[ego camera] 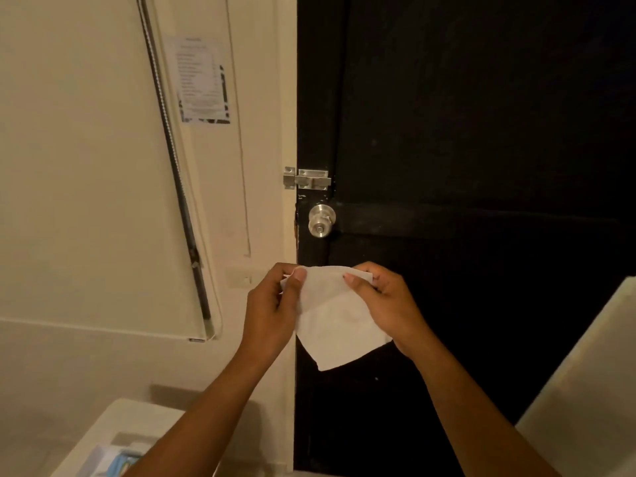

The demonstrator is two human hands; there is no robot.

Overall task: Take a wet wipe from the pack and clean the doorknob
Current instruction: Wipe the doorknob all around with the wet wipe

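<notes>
At the bottom left, on a pale surface, lies what may be the pack [113,459], mostly cut off and too blurred to be sure. Moving right, the left hand [272,311] pinches the upper left corner of the wet wipe [335,321] between thumb and fingers, the other fingers curled loosely. The wipe hangs spread between both hands, its free corner drooping. The right hand [382,304] pinches the upper right edge the same way. The doorknob [321,222] sits straight above the hands on the black door [481,166], just below the bolt latch [308,179], its stem pointing out toward the camera. It lies about midway between the hands, so either could reach it; the reach is up and forward
</notes>
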